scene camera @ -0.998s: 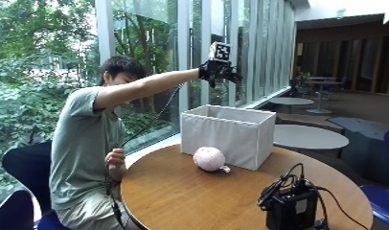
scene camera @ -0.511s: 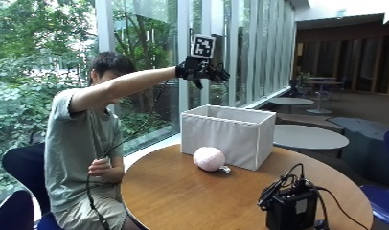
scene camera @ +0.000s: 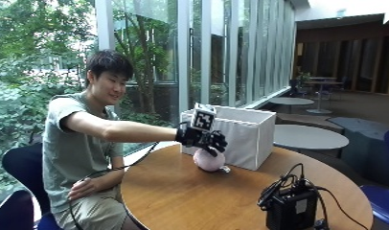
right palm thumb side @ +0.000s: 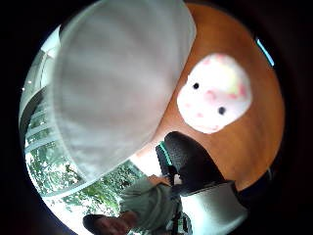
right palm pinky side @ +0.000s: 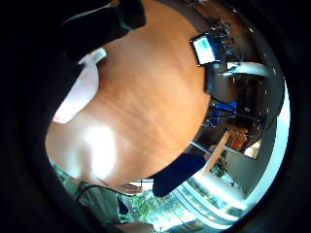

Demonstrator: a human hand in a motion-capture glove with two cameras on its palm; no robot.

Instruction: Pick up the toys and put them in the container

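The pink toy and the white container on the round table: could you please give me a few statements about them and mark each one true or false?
1. The pink toy lies on the wooden table beside the white container. True.
2. The pink toy is inside the container. False: it is outside, on the table at the container's foot.
3. The gloved right hand is just above the pink toy. True.
4. The person's bare hand touches the container. False: it rests low by the person's lap, apart from it.
5. A black device with cables stands on the table. True.
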